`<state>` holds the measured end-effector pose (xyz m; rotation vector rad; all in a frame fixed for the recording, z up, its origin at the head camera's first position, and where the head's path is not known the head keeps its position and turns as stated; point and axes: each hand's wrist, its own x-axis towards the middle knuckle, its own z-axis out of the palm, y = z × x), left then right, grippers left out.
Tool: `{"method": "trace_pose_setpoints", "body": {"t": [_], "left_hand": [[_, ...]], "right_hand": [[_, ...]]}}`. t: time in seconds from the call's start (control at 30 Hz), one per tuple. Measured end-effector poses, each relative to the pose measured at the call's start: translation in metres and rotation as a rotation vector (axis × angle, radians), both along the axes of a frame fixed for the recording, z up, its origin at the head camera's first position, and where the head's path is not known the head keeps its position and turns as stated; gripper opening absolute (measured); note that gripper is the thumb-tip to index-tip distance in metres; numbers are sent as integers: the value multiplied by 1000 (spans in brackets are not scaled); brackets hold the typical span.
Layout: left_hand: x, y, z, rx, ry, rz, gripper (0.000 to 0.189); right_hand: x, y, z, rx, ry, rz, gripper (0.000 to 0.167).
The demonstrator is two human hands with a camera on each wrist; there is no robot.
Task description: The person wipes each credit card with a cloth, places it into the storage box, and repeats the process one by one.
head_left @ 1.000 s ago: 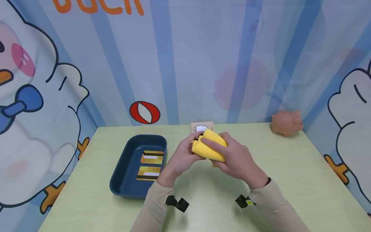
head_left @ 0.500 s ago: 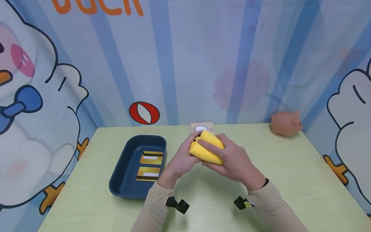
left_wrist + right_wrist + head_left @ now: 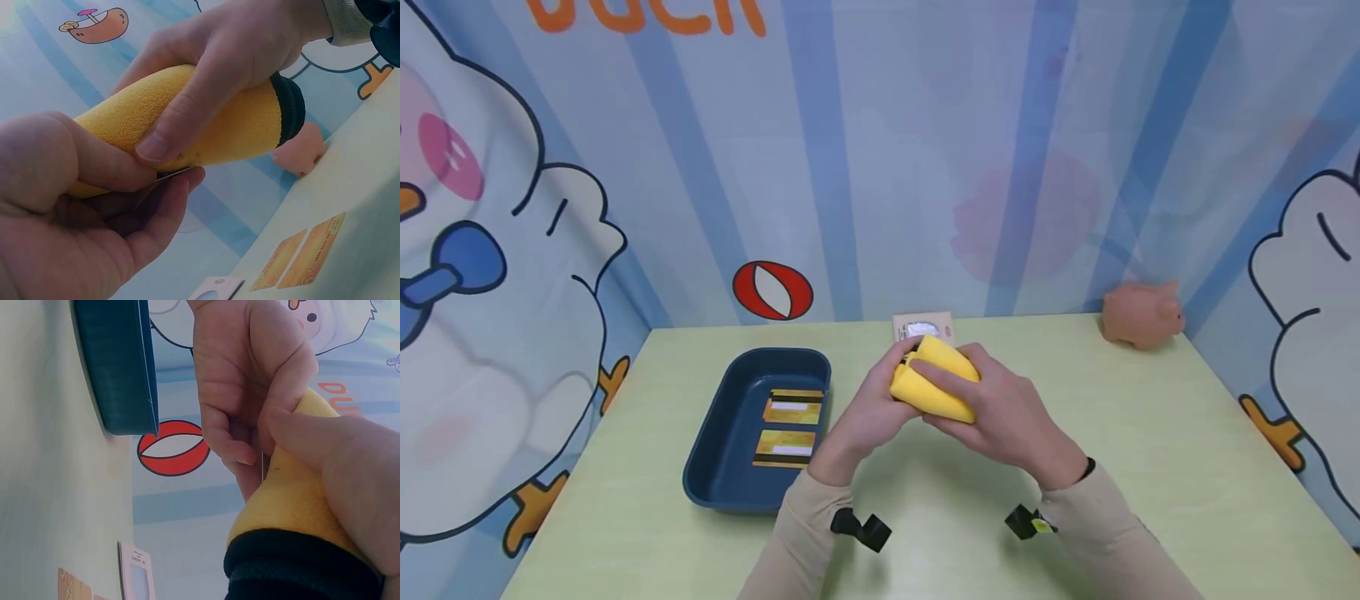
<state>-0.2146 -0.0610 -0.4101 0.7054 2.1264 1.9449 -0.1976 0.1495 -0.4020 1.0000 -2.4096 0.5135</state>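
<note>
Both hands hold a soft yellow plush pouch [image 3: 928, 400] with a black band at one end, raised above the table. My left hand [image 3: 876, 408] grips its left side, thumb pressed against the plush. A thin flat edge, like a card's [image 3: 175, 173], shows between the left fingers and the pouch; the rest of it is hidden. My right hand [image 3: 1011, 417] wraps the pouch from the right, its thumb lying along the yellow surface. Dark detail shows at the pouch's left end in the head view, mostly covered by the left fingers.
Left of the hands stands a dark blue tray [image 3: 711, 492] holding gold cards [image 3: 784, 447] with black stripes. Behind the pouch lie a pale pink card with an oval window [image 3: 921, 321] and orange-gold cards [image 3: 319, 253]. A pink toy pig [image 3: 1142, 315] stands at the back right.
Over the last second the hands and pouch have shifted slightly left, and the pouch has turned a little. A bit of gold card once visible below it is now covered. Both hands keep their grip.
</note>
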Motion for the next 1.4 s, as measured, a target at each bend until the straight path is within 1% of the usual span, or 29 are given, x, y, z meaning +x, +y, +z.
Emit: {"method": "trace_pose_setpoints", "body": {"t": [0.2,0.4,0.57,0.97,1.07,1.2,1.4], "left_hand": [[1,0,3,-5,8,8,81],[0,0,1,-19,0,11,81],[0,0,1,-15,-6,16,81],[2,-2,-3,-11,-39,19,81],[3,-1,-5,6,-54,17,81],[4,3,-5,50,-82,20,81],[3,3,-5,90,-102,69,75]], "right_hand": [[0,0,1,3,-3,-6,69],[0,0,1,9,-16,-8,69],[-1,-1,2,13,-16,-2,69],[0,-1,0,22,-25,-2,68],[1,-1,0,32,-28,-12,66],[1,0,0,51,-28,-38,65],[1,6,2,83,-31,-95,68]]}}
